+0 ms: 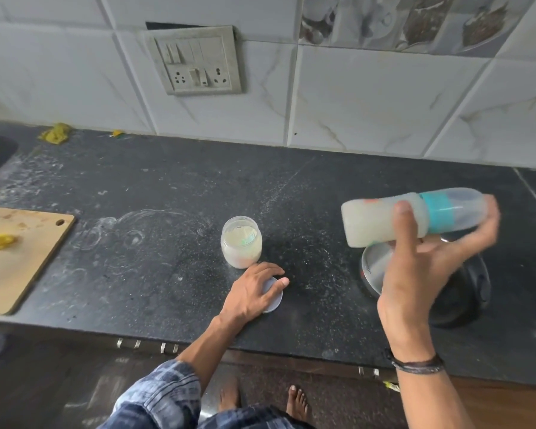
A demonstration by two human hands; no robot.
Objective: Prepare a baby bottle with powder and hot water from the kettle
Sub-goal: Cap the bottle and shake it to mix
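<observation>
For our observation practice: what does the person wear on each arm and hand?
Left arm: a mottled blue-and-white sleeve ending near the elbow; left hand bare. Right hand bare too, with thin dark bands round the wrist; no sleeve shows.

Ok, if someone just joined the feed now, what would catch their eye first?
The baby bottle, full of milky liquid, is held on its side in the right hand, above the steel kettle at the right of the counter. Next comes the open powder jar at mid-counter, with the left hand gripping a round lid just in front of it.
</observation>
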